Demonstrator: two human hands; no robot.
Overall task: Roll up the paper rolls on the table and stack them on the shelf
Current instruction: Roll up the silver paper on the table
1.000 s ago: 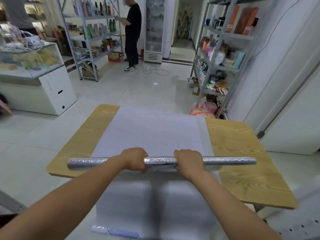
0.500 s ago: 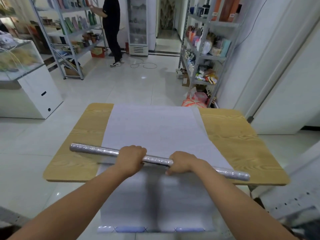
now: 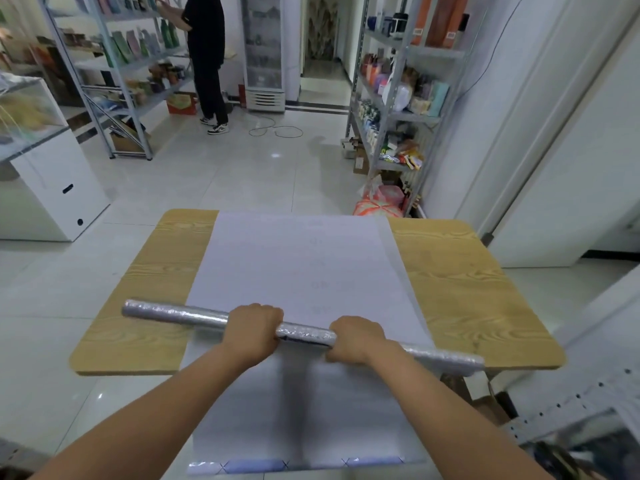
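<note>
A long silvery paper roll (image 3: 173, 311) lies slanted over the near part of the wooden table (image 3: 467, 299), its left end farther from me than its right end. My left hand (image 3: 254, 329) grips the roll near its middle. My right hand (image 3: 356, 337) grips it a little to the right. Beneath the roll a wide pale sheet of paper (image 3: 298, 265) is spread flat over the table's middle and hangs down over the near edge towards me.
A metal shelf (image 3: 398, 81) full of goods stands at the right beyond the table, another shelf (image 3: 114, 64) at the far left with a person (image 3: 206, 57) in black beside it. A white counter (image 3: 52, 181) is on the left. Tiled floor lies between.
The roll was level across the table a second ago and now slants, right end nearer me. Both hands kept their grip. The view tilted downward and shifted.
</note>
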